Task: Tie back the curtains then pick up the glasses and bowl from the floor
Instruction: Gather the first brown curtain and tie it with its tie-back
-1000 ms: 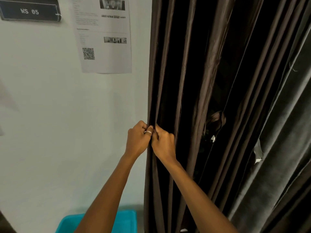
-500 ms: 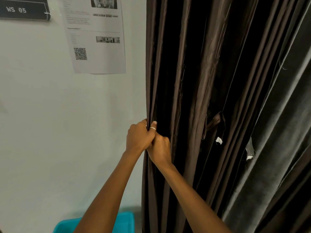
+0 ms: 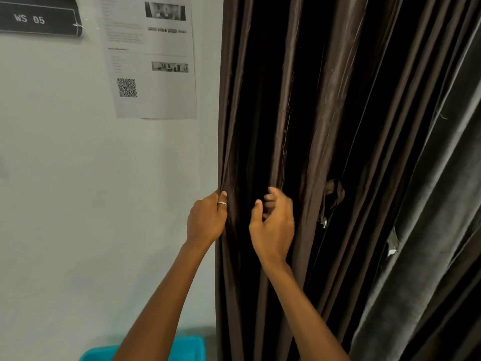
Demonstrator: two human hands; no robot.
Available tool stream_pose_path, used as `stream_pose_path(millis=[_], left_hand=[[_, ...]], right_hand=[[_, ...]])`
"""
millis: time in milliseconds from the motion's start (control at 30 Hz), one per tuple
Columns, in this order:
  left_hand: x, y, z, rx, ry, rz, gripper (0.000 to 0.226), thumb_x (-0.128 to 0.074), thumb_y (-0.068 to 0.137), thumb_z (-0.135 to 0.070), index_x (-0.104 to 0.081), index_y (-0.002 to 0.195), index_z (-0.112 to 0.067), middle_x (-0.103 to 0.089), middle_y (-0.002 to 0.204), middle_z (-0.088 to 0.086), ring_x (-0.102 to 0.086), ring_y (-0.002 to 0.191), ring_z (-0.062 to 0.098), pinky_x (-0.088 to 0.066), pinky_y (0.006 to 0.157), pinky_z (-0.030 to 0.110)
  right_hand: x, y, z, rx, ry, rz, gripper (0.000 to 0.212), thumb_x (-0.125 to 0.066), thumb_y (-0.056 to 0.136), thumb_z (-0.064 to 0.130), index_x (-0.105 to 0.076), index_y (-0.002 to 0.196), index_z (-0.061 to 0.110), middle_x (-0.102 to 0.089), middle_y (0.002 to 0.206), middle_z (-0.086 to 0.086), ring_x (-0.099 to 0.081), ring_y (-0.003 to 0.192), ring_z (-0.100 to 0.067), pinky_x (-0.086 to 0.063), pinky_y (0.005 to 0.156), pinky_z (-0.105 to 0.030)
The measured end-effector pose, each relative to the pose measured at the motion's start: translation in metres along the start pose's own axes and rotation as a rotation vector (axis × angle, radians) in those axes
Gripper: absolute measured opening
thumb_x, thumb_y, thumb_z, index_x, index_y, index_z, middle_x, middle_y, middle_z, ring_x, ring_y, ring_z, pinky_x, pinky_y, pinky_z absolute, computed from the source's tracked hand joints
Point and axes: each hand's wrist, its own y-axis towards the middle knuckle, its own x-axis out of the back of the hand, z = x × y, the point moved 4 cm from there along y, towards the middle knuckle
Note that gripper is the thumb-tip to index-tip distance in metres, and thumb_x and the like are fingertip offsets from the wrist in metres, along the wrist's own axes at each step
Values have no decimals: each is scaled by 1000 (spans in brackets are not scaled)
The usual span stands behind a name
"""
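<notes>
Dark brown curtain (image 3: 325,126) hangs beside wall (image 3: 78,178), filling 12-to-5 o'clock. Left hand (image 3: 207,220) fingers pinch curtain's left edge. Right hand (image 3: 273,225) at its 3 o'clock, before folds: fingers half-curled, blurred, nothing seen between them.

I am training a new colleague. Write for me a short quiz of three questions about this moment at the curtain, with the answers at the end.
1. True or false: the left hand grips the left edge of the brown curtain.
2. What hangs on the wall just left of the curtain? A. a printed sheet with a QR code. B. a round clock. C. a mirror.
3. Fill in: the dark sign at the top left reads "WS __".

Key: 1 true; 2 A; 3 05.
</notes>
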Motion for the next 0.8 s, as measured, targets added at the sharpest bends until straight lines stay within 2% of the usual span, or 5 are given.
stream_pose_path(millis=[300, 400, 500, 633, 800], left_hand=[[2, -4, -7, -18, 52, 12, 46, -36, 109, -37, -35, 64, -28, -48, 57, -6, -48, 51, 11, -31, 51, 23], [0, -4, -8, -25, 48, 10, 46, -36, 109, -37, -35, 64, -28, -48, 57, -6, -48, 51, 11, -31, 51, 23], [-4, -4, -10, -21, 28, 3, 46, -37, 109, -37, -36, 64, -28, -49, 57, -6, -48, 52, 11, -32, 52, 24], [-12, -5, -14, -30, -17, 10, 45, -38, 108, -37, -43, 66, -25, -54, 60, -5, -54, 56, 13, -40, 57, 30], [-26, -2, -11, 8, -175, 81, 44, -39, 106, -41, -67, 83, -16, -69, 73, -4, -68, 68, 13, -60, 71, 43]], right_hand=[[0, 30, -26, -125, -315, 70, 66, -73, 91, 37, -42, 140, 6, -53, 135, -12, -59, 118, -28, -57, 86, -36], [-4, 36, -32, -145, -288, 160, 34, -61, 100, 24, -54, 126, 3, -69, 95, -10, -70, 79, -24, -54, 61, -32], [-13, 28, -29, -61, -265, 282, 14, -50, 105, 17, -56, 97, 6, -56, 65, -1, -55, 50, -12, -42, 47, -28], [-29, 10, -21, 19, -181, 426, 20, -50, 105, 14, -62, 111, -1, -59, 70, 0, -53, 54, -5, -40, 50, -13], [-44, 1, -8, 45, -56, 552, 34, -56, 103, 18, -57, 136, 6, -73, 100, -7, -73, 85, -13, -63, 79, -32]])
